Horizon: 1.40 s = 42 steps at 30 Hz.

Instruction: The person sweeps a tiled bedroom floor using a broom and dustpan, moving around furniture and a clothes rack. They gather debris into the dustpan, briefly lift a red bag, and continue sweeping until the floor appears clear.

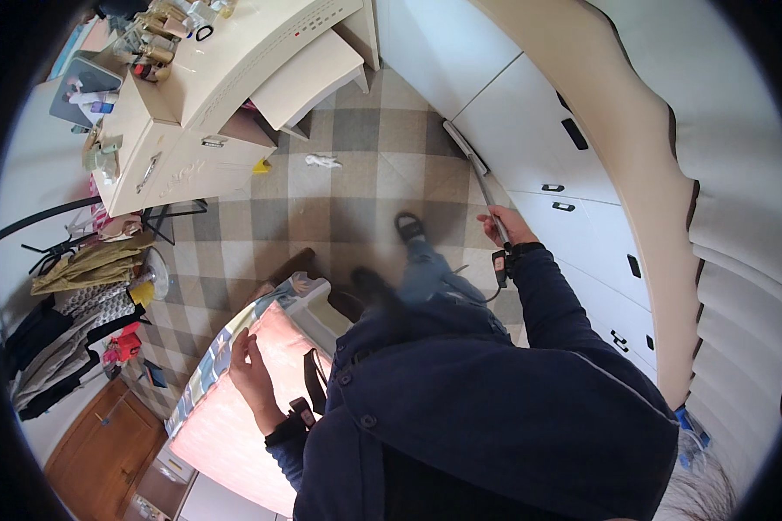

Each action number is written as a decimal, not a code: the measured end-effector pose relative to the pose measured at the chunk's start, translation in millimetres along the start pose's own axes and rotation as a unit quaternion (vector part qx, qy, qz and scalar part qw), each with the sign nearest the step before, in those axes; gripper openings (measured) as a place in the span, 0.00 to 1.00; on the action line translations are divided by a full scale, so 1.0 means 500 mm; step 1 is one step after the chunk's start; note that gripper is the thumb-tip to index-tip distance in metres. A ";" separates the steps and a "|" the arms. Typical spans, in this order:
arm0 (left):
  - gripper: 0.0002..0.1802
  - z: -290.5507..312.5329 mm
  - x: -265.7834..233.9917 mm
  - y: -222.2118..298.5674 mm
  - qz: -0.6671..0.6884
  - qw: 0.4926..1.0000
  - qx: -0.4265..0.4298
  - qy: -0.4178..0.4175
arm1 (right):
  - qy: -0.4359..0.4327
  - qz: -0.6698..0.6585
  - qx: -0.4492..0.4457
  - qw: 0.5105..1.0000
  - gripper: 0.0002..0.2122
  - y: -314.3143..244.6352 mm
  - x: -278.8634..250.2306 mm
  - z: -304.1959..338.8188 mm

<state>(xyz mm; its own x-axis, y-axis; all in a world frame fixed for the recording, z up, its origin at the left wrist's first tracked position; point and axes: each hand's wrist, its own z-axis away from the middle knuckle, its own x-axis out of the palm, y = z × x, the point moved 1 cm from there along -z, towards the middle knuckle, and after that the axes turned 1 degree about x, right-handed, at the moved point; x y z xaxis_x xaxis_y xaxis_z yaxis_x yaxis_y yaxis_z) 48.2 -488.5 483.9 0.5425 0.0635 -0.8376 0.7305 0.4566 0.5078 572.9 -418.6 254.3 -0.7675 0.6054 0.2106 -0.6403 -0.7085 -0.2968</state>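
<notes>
My right hand [511, 226] is wrapped round the grey handle of a flat mop [480, 176]. The mop's narrow head [466, 146] lies on the floor along the foot of the white cabinets [530, 122]. Over the pink bedding [243, 417], my left hand [250, 365] hangs with loosely bent fingers and nothing in it. Each wrist wears a dark strap with a small device. My feet stand on the checked floor [356, 182], one of them in a dark slipper [408, 227].
A crumpled white scrap [323, 161] and a yellow piece [261, 166] lie on the floor. A cream dresser [208, 87] crowded with bottles and a stool [308, 78] stand at the far left. Clothes hang on a rack [82, 286] at the left, near a brown door [104, 443].
</notes>
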 end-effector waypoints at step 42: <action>0.14 0.031 0.038 -0.040 0.020 0.998 -0.055 -0.038 | -0.030 0.444 -0.099 0.890 0.06 0.041 0.191 -0.094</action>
<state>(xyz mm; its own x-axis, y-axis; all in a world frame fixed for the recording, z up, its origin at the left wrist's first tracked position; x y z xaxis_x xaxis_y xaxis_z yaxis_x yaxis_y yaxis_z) 50.4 -510.0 460.9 0.6036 0.0190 -0.7971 0.6597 0.5496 0.5126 487.9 -358.4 224.3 -0.9723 -0.1862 -0.1412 0.2331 -0.8166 -0.5281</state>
